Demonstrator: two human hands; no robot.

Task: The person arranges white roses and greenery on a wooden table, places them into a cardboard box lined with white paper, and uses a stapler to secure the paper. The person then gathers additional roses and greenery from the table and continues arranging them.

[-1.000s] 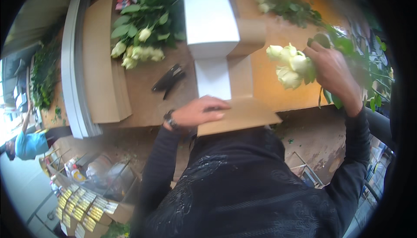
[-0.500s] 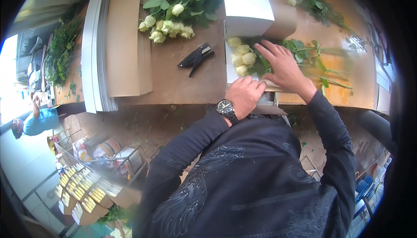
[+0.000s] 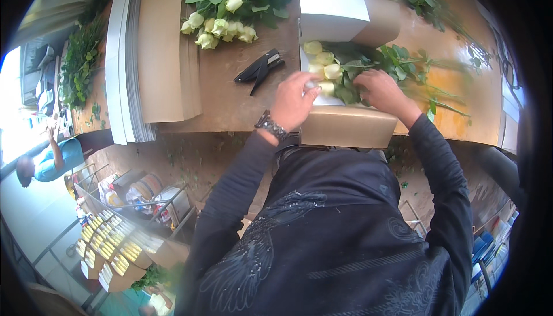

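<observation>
White roses (image 3: 331,72) with leafy stems lie on white-lined cardboard (image 3: 314,100), the stems reaching out to the right. My left hand (image 3: 295,100) is at the wrapping's left edge beside the blooms, its fingers bent together; what they grip is unclear. My right hand (image 3: 386,91) has its fingers curled into the leaves below the blooms, tips partly hidden. A brown cardboard flap (image 3: 348,126) stands along the near side. A folded white-and-brown piece (image 3: 331,2) sits behind, and a black stapler (image 3: 259,69) lies to the left.
More roses (image 3: 222,28) lie behind the stapler, others (image 3: 420,8) at back right. Stacked cardboard sheets (image 3: 155,51) line the table (image 3: 236,108). Low left are a metal cart (image 3: 178,212) and cartons (image 3: 115,252). A co-worker in blue (image 3: 57,160) works at far left.
The roses that my right hand held up at right now lie on the cardboard. The near flap has risen. My left hand has shifted left since half a second ago; my right fingers have curled.
</observation>
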